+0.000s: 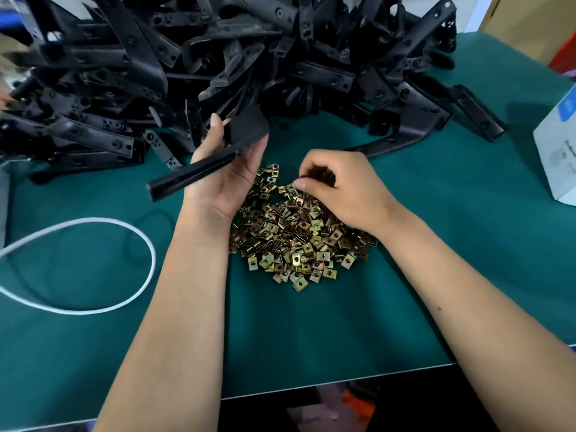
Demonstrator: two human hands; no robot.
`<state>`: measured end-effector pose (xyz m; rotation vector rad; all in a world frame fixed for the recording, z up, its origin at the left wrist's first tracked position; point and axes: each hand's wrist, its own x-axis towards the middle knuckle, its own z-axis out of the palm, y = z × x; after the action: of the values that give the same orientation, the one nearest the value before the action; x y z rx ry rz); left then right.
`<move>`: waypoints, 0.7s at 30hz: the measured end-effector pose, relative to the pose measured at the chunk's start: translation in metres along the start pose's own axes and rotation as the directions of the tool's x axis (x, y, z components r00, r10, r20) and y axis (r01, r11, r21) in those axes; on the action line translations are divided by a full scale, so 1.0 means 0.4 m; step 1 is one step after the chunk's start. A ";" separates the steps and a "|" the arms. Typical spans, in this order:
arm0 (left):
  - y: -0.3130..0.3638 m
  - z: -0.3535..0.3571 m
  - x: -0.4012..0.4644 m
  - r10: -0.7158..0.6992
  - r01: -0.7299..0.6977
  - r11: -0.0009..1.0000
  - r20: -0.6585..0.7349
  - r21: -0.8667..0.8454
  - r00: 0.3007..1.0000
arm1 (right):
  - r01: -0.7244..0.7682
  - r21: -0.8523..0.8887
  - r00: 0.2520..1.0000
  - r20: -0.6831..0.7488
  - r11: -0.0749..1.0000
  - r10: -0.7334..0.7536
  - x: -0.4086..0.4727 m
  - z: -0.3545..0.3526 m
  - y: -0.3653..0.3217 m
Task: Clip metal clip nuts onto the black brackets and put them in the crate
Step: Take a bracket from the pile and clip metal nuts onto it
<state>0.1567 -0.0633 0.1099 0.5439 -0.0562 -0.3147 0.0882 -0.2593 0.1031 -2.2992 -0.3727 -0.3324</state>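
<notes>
The green work mat [343, 322] carries everything in view. Beyond both hands, a large heap of black brackets [218, 57] awaits clip nuts; no crate is in view, so the number of finished parts cannot be judged. Most of the task appears to remain. Beneath and between the wrists lies the pile of brass-coloured clip nuts [290, 241]. The left hand [230, 173] is palm-up, fingers curled round one black bracket [199, 169], whose long arm points out past the wrist to the left. No clip nut is visible on this bracket. The right hand [339, 191] hovers palm-down over the far edge of the pile, fingertips drawn together; whether they pinch a nut cannot be told.
</notes>
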 end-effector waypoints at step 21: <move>0.055 -0.057 -0.024 -0.178 -0.100 0.797 0.390 0.596 0.903 | -0.094 0.452 0.984 -0.091 0.887 0.151 0.001 -0.006 0.022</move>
<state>0.1568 -0.0312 0.1020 1.1134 -0.5980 -0.4584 0.0914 -0.2667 0.0990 -1.8285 -0.2112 -0.2887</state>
